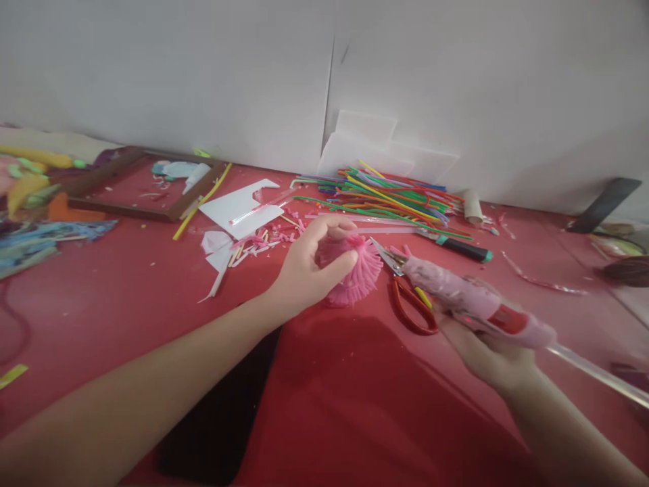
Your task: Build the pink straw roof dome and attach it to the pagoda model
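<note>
My left hand (324,264) is closed on a pink fringed pompom-like piece (361,281), thumb on its near side. Its many short strands fan outward and down. In my right hand (487,352) is a pink glue gun (456,297) with a red patch, its nozzle pointing left toward the pink piece but apart from it. A clear glue stick (598,372) sticks out of its back end. Red-handled scissors (412,308) lie on the table between the two, blades partly behind the pink piece and the nozzle.
Colourful pipe cleaners (395,196) lie in a heap at the back, beside a utility knife (464,249). White card (243,206) and pink scraps are at centre left. A brown frame (122,211) stands farther left. A dark flat object (218,406) lies under my left arm.
</note>
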